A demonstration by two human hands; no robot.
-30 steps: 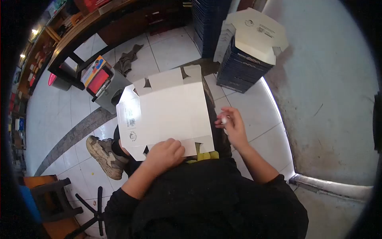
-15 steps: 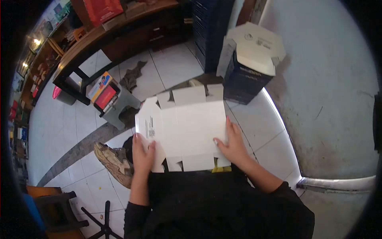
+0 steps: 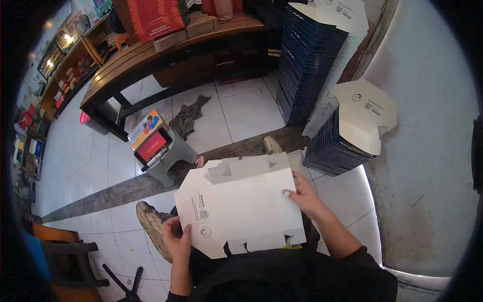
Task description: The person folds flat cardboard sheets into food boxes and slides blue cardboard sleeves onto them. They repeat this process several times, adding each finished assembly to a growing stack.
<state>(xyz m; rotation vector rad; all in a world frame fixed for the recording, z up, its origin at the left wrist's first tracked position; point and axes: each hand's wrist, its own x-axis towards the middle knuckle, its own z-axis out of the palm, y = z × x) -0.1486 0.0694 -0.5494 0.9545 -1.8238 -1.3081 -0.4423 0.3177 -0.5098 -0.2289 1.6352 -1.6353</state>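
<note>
A flat white cardboard box blank lies over my lap, tilted slightly, with small black print near its left end. Its upper and lower side flaps look greyer than the middle panel and seem partly bent. My left hand pinches the blank's left edge, thumb on the printed face and fingers curled at the border. On the opposite side, my right hand grips the right edge, its thumb on top and the other fingers partly hidden behind the cardboard.
Two stacks of dark-blue-sided box blanks, one tall and one shorter, stand by the wall at right. A grey stool holds a booklet and a red-screened device. Beyond are a crumpled cloth and a wooden bench.
The view has tilted up, showing more of both stacks. The blank has turned slightly, its side flaps now look bent, and my left hand has shifted along the left edge.
</note>
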